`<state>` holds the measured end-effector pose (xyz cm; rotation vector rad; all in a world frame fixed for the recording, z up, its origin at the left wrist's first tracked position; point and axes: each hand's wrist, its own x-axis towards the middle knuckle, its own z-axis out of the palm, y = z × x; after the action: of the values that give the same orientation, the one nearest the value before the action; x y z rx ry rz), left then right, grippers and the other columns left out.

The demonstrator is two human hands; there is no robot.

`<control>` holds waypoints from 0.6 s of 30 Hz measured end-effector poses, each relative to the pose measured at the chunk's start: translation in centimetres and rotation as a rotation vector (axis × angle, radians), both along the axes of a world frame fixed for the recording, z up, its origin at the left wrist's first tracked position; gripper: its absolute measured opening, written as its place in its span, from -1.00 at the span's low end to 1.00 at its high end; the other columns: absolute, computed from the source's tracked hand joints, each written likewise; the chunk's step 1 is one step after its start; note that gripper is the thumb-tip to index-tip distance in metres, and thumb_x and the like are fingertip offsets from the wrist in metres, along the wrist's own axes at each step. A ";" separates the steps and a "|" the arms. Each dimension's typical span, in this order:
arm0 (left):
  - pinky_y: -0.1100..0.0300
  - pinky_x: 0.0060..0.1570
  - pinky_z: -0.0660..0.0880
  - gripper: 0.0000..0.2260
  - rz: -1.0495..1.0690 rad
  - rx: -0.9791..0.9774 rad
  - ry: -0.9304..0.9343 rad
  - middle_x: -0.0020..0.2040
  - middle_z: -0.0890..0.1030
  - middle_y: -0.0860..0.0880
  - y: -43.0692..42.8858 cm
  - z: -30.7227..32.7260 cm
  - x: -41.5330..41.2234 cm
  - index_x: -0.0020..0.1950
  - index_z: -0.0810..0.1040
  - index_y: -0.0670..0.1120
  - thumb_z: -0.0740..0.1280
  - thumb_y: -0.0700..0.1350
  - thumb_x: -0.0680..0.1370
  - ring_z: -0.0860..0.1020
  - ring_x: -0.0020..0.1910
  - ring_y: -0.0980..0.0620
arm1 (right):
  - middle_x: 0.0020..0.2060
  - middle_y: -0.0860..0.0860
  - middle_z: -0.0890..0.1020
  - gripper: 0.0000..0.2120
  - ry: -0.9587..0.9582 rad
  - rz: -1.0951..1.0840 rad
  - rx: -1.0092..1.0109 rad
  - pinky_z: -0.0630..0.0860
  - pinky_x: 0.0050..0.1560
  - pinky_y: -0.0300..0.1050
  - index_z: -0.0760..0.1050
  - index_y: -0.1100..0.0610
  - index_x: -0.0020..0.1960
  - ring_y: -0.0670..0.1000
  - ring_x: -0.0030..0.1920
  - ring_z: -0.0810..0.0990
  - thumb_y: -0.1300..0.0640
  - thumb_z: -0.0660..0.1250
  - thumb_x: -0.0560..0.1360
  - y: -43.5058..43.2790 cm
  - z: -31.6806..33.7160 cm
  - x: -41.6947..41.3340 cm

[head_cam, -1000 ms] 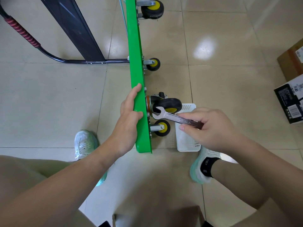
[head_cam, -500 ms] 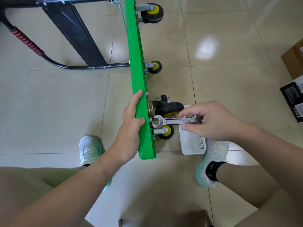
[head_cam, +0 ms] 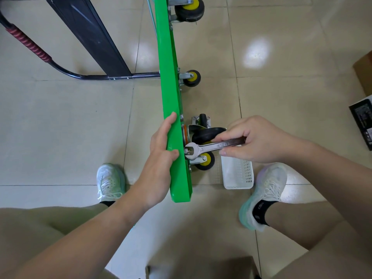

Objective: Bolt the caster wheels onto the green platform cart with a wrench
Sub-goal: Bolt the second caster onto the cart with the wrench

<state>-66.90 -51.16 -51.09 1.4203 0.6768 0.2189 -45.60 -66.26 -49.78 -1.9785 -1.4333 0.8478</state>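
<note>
The green platform cart (head_cam: pixel 171 81) stands on its edge, running up the middle of the view. My left hand (head_cam: pixel 161 152) grips its near end from the left. My right hand (head_cam: pixel 253 139) holds a silver open-end wrench (head_cam: pixel 211 148), whose jaw sits on a bolt at the cart's underside beside the big black caster (head_cam: pixel 205 133). Below it is a smaller yellow-hubbed caster (head_cam: pixel 205 161). Two more casters (head_cam: pixel 191 77) (head_cam: pixel 189 8) are fixed farther along the cart.
A white plastic basket (head_cam: pixel 238 174) lies on the tiled floor under my right hand, between my two shoes. The cart's black folded handle with red grip (head_cam: pixel 28 45) lies at left. Cardboard and black boxes (head_cam: pixel 362 121) sit at the right edge.
The wrench handle has swung upward from pointing down-right to slightly up-right, with its jaw staying at the bolt. My right hand rose with it. My left hand keeps its grip.
</note>
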 end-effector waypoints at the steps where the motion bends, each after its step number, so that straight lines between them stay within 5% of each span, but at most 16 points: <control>1: -0.15 0.51 0.33 -0.27 -0.009 0.008 -0.001 0.58 0.30 0.07 0.1 0.0 -0.1 0.36 0.36 0.57 0.13 -0.18 0.39 0.34 0.54 0.02 | -0.26 -0.20 0.60 -0.70 0.010 0.004 -0.006 0.43 -0.20 -0.23 0.66 -0.21 0.11 -0.07 -0.16 0.59 0.08 0.53 0.44 0.1 -0.1 0.1; 9: -0.13 0.47 0.38 -0.26 -0.010 0.013 0.009 0.57 0.30 0.08 0.0 0.1 -0.2 0.40 0.35 0.53 0.13 -0.19 0.40 0.35 0.53 0.04 | -0.27 -0.19 0.57 -0.70 -0.072 0.047 -0.010 0.38 -0.16 -0.35 0.66 -0.10 0.18 -0.15 -0.12 0.55 0.08 0.51 0.46 0.7 -1.1 0.4; 18: -0.07 0.48 0.37 -0.25 -0.027 0.028 0.028 0.56 0.29 0.11 0.0 0.4 -0.1 0.38 0.35 0.56 0.13 -0.19 0.39 0.35 0.51 0.11 | -0.24 -0.17 0.59 -0.75 -0.188 0.034 0.027 0.52 -0.16 -0.08 0.67 -0.08 0.09 -0.17 -0.19 0.48 -0.07 0.27 0.52 0.2 -1.4 -0.6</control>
<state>-67.00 -51.13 -50.73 1.4608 0.6794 0.1886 -46.16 -66.09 -51.21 -2.0633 -1.5786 0.6671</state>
